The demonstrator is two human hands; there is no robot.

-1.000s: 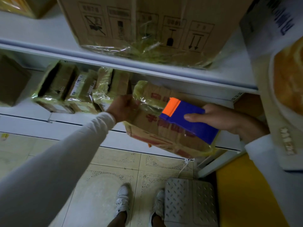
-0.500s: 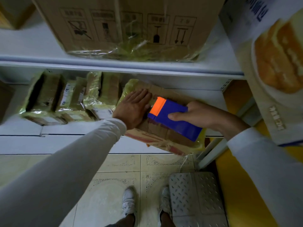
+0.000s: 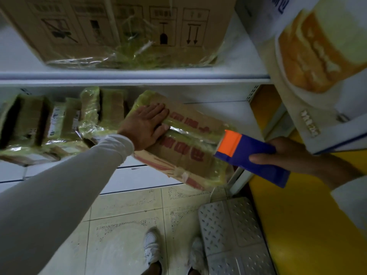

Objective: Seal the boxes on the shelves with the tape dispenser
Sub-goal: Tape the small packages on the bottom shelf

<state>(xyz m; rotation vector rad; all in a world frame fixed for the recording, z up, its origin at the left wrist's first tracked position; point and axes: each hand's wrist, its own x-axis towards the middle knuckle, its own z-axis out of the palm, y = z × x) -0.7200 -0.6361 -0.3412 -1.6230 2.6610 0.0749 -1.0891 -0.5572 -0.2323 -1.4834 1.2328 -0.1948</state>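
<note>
**Finishing the tape pull across the printed box**

Far left on the lower shelf [image 3: 139,175], a row of small wrapped parcels [image 3: 59,124] is sitting, already banded in yellowish tape and needing nothing more by the look of them.

Next along, the left hand [image 3: 146,126] is lying flat, fingers straight and together, pressing down on the near-left end of the printed cardboard box [image 3: 190,153]. That box is hanging partly over the shelf's front edge, so the palm is doing real work: it should be bearing down hard enough to stop the box tipping or sliding while the tape is being drawn.

A shiny strip of tape [image 3: 190,133] is running along the box top from just beside the left fingers toward the tape dispenser [image 3: 252,155].

On the right, the right hand [image 3: 288,155] is gripping the blue dispenser, fingers curled round its body, with the orange end pointing at the box's right end. To do this well, I judge the dispenser should be travelling low and straight, keeping the strip taut, then wrapping over the far edge before cutting. Slack would be leaving wrinkles.
</note>
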